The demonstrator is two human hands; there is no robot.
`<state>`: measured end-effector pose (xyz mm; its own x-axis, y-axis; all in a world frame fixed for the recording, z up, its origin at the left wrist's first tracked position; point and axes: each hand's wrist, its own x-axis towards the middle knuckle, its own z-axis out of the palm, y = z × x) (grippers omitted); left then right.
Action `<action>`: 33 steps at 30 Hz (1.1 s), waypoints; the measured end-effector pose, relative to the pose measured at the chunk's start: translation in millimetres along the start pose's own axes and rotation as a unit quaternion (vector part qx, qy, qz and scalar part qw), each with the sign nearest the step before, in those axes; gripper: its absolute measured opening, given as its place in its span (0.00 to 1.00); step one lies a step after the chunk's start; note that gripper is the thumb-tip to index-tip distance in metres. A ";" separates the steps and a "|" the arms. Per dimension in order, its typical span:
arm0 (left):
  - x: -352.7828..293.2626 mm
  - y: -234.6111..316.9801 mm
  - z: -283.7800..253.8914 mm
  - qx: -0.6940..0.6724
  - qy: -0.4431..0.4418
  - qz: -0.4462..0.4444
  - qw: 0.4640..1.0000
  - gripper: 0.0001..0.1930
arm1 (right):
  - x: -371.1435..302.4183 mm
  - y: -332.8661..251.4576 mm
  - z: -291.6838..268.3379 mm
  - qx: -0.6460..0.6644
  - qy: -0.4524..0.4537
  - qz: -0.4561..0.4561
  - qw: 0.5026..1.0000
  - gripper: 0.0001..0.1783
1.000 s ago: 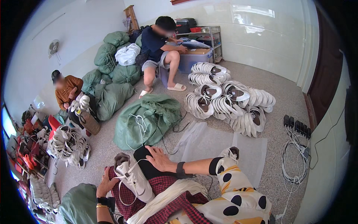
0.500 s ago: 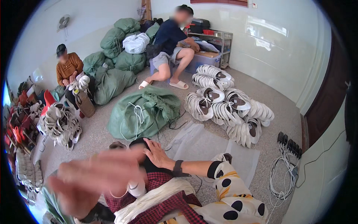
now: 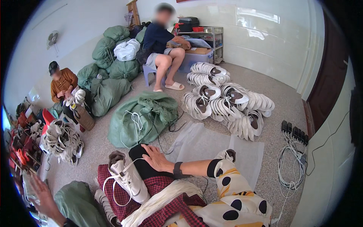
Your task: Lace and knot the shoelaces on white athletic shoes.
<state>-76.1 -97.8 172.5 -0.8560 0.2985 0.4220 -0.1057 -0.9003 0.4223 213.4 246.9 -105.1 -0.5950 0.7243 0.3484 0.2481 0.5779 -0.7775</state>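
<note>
A white sneaker (image 3: 130, 178) with loose laces lies on the red-and-black checked cloth (image 3: 107, 181) over my lap, its toe toward me. Out at the lower left, apart from the sneaker, my left hand (image 3: 44, 198) has its fingers stretched and nothing in them. My right hand (image 3: 157, 159) rests flat on my black-clad knee (image 3: 141, 170), fingers apart, close beside the sneaker's lace. A thick hank of cream laces (image 3: 166, 198) runs across the checked cloth, nearer to me.
Rows of white shoes (image 3: 227, 102) stand on the floor ahead right, beyond a pale sheet (image 3: 204, 138). A green sack (image 3: 145, 117) lies in front; another sack (image 3: 81, 204) is near my left arm. Two co-workers sit beyond. Power strips with coiled cables (image 3: 291, 162) lie right.
My left hand has swung from in front of the sneaker out to the lower left, uncovering the shoe. My right hand stays on the knee. The view has shifted slightly.
</note>
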 end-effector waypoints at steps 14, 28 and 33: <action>-40.0 -114.1 -53.3 -0.006 -0.038 -0.223 0.974 0.36 | 2.5 6.5 11.6 -0.008 0.013 -0.030 0.999 0.33; -69.4 -135.8 -37.2 0.034 -0.025 -0.289 0.956 0.36 | 0.7 2.4 8.3 0.004 0.023 -0.042 0.999 0.33; -71.9 -136.5 -41.1 0.054 0.013 -0.292 0.955 0.35 | -0.3 -5.7 4.9 -0.015 0.003 -0.008 1.000 0.33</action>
<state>-20.9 -9.4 51.5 -0.6793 0.7306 0.0692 -0.5177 -0.5439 0.6604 208.5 241.6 -103.3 -0.5940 0.7172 0.3645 0.2609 0.6003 -0.7560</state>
